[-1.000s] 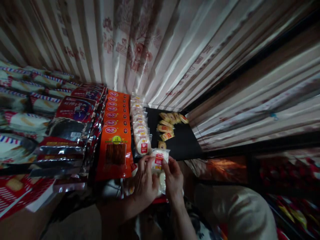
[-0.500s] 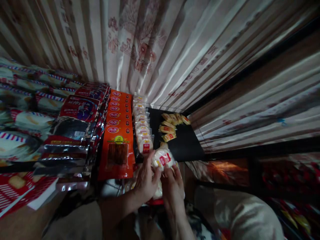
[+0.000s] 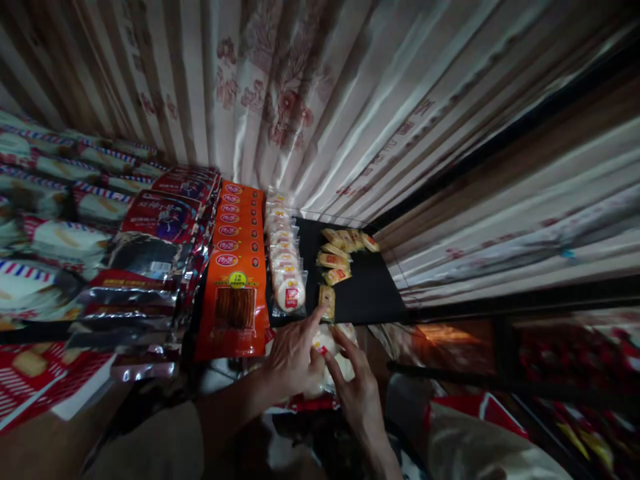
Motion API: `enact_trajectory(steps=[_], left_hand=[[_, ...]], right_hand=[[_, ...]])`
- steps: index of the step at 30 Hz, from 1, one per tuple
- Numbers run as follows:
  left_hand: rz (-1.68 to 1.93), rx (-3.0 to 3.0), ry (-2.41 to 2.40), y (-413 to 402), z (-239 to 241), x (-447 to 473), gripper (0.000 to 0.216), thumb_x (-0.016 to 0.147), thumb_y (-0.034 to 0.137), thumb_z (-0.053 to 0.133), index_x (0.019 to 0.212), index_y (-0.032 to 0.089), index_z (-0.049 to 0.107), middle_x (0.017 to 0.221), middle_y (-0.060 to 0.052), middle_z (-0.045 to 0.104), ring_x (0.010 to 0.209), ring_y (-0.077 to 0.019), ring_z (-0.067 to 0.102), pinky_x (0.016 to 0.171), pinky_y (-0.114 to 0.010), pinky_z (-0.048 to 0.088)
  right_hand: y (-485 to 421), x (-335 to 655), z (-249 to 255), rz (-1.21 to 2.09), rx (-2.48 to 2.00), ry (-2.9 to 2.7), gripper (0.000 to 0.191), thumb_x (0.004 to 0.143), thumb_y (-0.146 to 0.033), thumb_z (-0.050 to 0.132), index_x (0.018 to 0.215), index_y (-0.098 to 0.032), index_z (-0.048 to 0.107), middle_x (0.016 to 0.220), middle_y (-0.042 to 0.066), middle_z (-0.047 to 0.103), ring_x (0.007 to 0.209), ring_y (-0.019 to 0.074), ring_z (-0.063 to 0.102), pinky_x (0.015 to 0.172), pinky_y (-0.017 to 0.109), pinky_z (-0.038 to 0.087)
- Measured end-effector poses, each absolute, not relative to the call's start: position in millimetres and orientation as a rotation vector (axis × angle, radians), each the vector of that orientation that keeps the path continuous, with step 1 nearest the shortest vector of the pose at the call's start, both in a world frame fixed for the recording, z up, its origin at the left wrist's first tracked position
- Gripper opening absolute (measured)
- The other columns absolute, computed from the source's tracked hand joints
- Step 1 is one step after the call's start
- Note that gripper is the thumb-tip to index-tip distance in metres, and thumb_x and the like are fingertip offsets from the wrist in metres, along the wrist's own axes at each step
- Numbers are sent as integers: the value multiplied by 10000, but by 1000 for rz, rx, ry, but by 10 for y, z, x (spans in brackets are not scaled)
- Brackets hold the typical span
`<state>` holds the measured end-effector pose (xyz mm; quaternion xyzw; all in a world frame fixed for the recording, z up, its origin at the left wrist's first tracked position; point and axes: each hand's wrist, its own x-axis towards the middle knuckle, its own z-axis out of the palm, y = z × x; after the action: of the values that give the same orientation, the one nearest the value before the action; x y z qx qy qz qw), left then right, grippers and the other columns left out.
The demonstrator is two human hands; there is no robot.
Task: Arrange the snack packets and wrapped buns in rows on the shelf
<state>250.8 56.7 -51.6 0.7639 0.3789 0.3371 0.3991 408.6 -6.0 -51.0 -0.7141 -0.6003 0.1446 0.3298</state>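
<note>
My left hand (image 3: 290,357) and my right hand (image 3: 357,380) meet just below the front edge of a black shelf (image 3: 370,287). Both close their fingers on white snack packets with red labels (image 3: 330,343), a small bundle held between them. Right behind my left fingers stands a row of the same white packets (image 3: 285,260), running to the back. A few small yellow packets (image 3: 337,250) lie loose on the shelf to the right of that row, the nearest one (image 3: 327,300) just above my fingertips.
Orange packets (image 3: 235,267) stand in a row left of the white ones. Dark red and silver bags (image 3: 150,247) and striped bags (image 3: 45,220) fill the shelf further left. A striped floral curtain (image 3: 300,100) hangs behind. My knee in pale cloth (image 3: 480,440) is at lower right.
The white packets were held up at the shelf's front edge; my hands have since dropped lower with them, below the edge. A small yellow packet that they hid now shows.
</note>
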Motion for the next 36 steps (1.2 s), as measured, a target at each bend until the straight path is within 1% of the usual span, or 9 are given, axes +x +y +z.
enact_trajectory(steps=[3,6,12,17,22,25,29,33,36], left_hand=[[954,1933,1099,598,-507,2511,690,744,104,431,1412,146,262,1264,-126,567,1128,-235,556,975,-417,468],[1085,1915,1352,621,-485,2505,582,769,90,430,1347,140,376,1276,-137,524,1201,-263,478,1009,-460,421],[1252,1922,1408,596,-469,2479,404,746,55,450,1121,159,558,1178,-117,513,1101,-243,493,944,-409,448],[1061,1943,1314,586,-457,2469,304,693,29,463,904,197,604,1059,-64,564,971,-210,526,886,-376,471],[896,1912,1376,633,-413,2452,311,670,18,474,890,198,600,1115,-43,590,1034,-224,498,941,-392,444],[858,1910,1421,645,-407,2454,229,720,43,477,838,200,596,1100,-37,607,1023,-225,501,927,-390,448],[840,1942,1486,657,-416,2471,163,815,106,465,842,192,600,1026,-57,627,977,-227,517,880,-381,465],[868,1945,1519,674,-439,2494,171,851,123,451,888,181,607,990,-57,635,960,-224,522,867,-382,470],[901,1943,1520,687,-454,2505,185,845,107,464,920,175,618,1017,-56,635,973,-222,515,868,-374,472]], right_hand=[[9,4011,-548,463,-1898,-1501,412,804,-452,610,1126,-199,649,1113,118,666,903,234,645,792,398,538],[145,3878,-567,524,-1887,-1354,427,786,-468,614,1100,-183,659,1073,124,678,849,227,650,740,370,546],[483,3663,-562,630,-1812,-1175,392,740,-445,614,1003,-158,659,969,116,702,876,249,648,779,374,522],[613,3598,-638,552,-1854,-1221,369,734,-369,550,1022,-155,636,999,115,689,901,250,638,819,385,503],[614,3606,-712,372,-1931,-1446,416,814,-384,473,1138,-149,588,1047,133,666,888,246,638,791,384,507],[577,3614,-709,183,-2043,-1590,472,849,-388,445,1257,-161,519,1103,134,639,924,257,625,772,386,507],[537,3593,-684,-44,-2078,-1683,416,873,-368,432,1229,-189,552,1117,128,608,1043,285,554,859,428,470],[550,3559,-676,164,-1984,-1689,385,881,-331,424,1223,-226,567,1051,87,591,941,224,590,835,374,498],[582,3546,-685,274,-1974,-1655,420,863,-318,438,1248,-214,570,1042,94,580,909,221,602,784,356,522]])
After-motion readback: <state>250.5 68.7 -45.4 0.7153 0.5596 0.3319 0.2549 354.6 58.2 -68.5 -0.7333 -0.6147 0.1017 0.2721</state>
